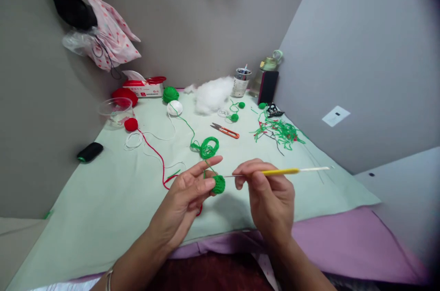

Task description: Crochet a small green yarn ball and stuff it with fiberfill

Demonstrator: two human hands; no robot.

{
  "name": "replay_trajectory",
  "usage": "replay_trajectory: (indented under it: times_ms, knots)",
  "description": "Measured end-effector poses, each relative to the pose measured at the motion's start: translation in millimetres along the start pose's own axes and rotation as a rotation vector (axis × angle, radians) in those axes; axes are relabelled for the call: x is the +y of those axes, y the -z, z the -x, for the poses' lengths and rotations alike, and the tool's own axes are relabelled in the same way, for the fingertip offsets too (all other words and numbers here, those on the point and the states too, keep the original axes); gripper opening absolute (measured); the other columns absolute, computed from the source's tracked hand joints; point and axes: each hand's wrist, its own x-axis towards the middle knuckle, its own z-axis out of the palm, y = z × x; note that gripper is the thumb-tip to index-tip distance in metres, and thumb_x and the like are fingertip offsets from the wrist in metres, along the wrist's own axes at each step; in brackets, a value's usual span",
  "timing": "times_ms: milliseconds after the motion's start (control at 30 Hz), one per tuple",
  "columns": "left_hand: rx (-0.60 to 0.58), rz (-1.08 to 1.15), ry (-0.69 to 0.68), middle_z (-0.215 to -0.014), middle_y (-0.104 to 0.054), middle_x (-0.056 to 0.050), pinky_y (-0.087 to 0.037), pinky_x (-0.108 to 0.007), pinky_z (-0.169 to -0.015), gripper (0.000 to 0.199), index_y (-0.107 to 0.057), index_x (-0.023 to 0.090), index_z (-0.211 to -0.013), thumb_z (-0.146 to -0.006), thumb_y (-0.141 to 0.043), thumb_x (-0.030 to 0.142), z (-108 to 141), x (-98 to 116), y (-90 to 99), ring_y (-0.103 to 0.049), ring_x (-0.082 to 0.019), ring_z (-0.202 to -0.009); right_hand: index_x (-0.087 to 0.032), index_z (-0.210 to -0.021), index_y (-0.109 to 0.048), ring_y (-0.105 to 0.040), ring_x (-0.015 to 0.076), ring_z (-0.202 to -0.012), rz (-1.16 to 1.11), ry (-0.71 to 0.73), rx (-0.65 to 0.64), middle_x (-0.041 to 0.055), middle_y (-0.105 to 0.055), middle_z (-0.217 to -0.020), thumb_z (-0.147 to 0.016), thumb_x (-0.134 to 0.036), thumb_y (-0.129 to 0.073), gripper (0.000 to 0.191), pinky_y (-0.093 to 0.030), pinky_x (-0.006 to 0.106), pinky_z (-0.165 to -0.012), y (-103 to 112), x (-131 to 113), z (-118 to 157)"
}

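The left hand (192,190) pinches a small green crochet piece (219,184) at near centre, while the right hand (266,190) grips a yellow-handled crochet hook (280,172) beside it. Beyond the hands, a slack green yarn coil (209,147) lies loosely looped on the desk (137,199); a sharp tug could knot it.

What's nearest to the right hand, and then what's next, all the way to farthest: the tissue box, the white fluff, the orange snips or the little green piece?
From the right hand:
1. Little green piece: just left, in the left hand.
2. Orange snips: ahead, slightly left.
3. White fluff: beyond the snips.
4. Tissue box: far back, left.
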Motion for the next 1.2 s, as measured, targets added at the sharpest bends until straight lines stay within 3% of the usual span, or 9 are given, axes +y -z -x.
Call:
replay_trajectory:
  times_ms: [67,167,300,433,500,600,800,1000,1200]
  knots:
    - [-0.027,-0.059,-0.052,-0.084,-0.065,0.0,-0.047,-0.022,-0.08,0.047,-0.081,0.024,-0.124,-0.078,-0.091,0.03,0,0,0.2,-0.056,-0.01,-0.076,-0.025,-0.098,-0.079,-0.069,0.016,-0.075,-0.105,-0.053,-0.031,0.0036,-0.077,-0.09,-0.106,-0.029,-0.061,0.02,-0.059,0.03,-0.068,-1,0,-4]
    - [-0.018,-0.178,-0.136,-0.09,-0.067,-0.002,-0.048,-0.025,-0.089,0.042,-0.083,0.028,-0.121,-0.08,-0.09,0.033,1,-3,0.5,-0.061,-0.016,-0.095,-0.025,-0.101,-0.08,-0.074,0.02,-0.09,-0.021,-0.005,-0.085,0.0054,-0.079,-0.093,-0.105,-0.026,-0.064,0.017,-0.061,0.033,-0.076,-4,-1,-3]
    - [0.066,-0.221,-0.188,-0.09,-0.066,-0.001,-0.045,-0.021,-0.073,0.048,-0.08,0.029,-0.127,-0.08,-0.091,0.034,1,-8,-1.0,-0.056,-0.013,-0.083,-0.029,-0.114,-0.08,-0.075,0.0207,-0.093,0.285,0.194,-0.101,0.0069,-0.08,-0.102,-0.102,-0.014,-0.063,0.026,-0.063,0.035,-0.076,-6,-3,5]
    - [0.031,-0.031,-0.029,-0.08,-0.059,0.002,-0.028,-0.018,-0.052,0.049,-0.082,0.025,-0.125,-0.078,-0.091,0.034,-1,-7,-1.8,-0.03,-0.006,-0.058,-0.029,-0.116,-0.081,-0.074,0.0225,-0.095,0.49,0.411,-0.132,0.0088,-0.08,-0.106,-0.099,-0.01,-0.066,0.03,-0.062,0.037,-0.078,-1,-3,7]
    - [-0.017,0.03,0.042,-0.074,-0.054,0.003,-0.026,-0.019,-0.051,0.041,-0.085,0.023,-0.117,-0.078,-0.09,0.032,-2,-4,-0.3,-0.022,-0.005,-0.056,-0.027,-0.111,-0.081,-0.072,0.0207,-0.085,0.326,0.28,-0.061,0.0074,-0.079,-0.096,-0.102,-0.015,-0.062,0.024,-0.06,0.035,-0.072,1,-3,3]
    - [-0.037,-0.006,0.01,-0.082,-0.061,0.0,-0.038,-0.019,-0.062,0.036,-0.086,0.024,-0.114,-0.078,-0.088,0.032,-2,-1,2.3,-0.041,-0.008,-0.064,-0.025,-0.099,-0.08,-0.064,0.0169,-0.067,-0.003,0.009,0.043,0.0049,-0.075,-0.084,-0.105,-0.027,-0.061,0.02,-0.056,0.032,-0.061,1,-4,-2]
    - [-0.079,-0.283,-0.156,-0.096,-0.069,-0.002,-0.047,-0.029,-0.094,0.045,-0.079,0.032,-0.13,-0.086,-0.084,0.03,-1,-7,5.8,-0.06,-0.018,-0.095,-0.026,-0.098,-0.082,-0.072,0.0188,-0.086,-0.066,-0.101,-0.072,0.0042,-0.078,-0.09,-0.103,-0.03,-0.067,0.016,-0.059,0.031,-0.076,-2,0,0]
    - [-0.079,-0.327,-0.132,-0.093,-0.063,0.001,-0.05,-0.027,-0.081,0.053,-0.076,0.033,-0.132,-0.081,-0.089,0.03,1,-3,8.2,-0.058,-0.013,-0.08,-0.021,-0.09,-0.078,-0.063,0.0148,-0.068,-0.204,-0.257,-0.033,0.0042,-0.075,-0.083,-0.1,-0.039,-0.07,0.022,-0.054,0.028,-0.063,1,3,-5]
    - [-0.031,-0.37,-0.207,-0.087,-0.059,0.003,-0.049,-0.024,-0.071,0.051,-0.077,0.031,-0.129,-0.079,-0.089,0.025,2,1,5.1,-0.053,-0.01,-0.07,-0.021,-0.088,-0.074,-0.066,0.0174,-0.071,-0.205,-0.264,-0.047,0.0054,-0.075,-0.08,-0.101,-0.043,-0.068,0.027,-0.055,0.03,-0.063,1,-2,-9]
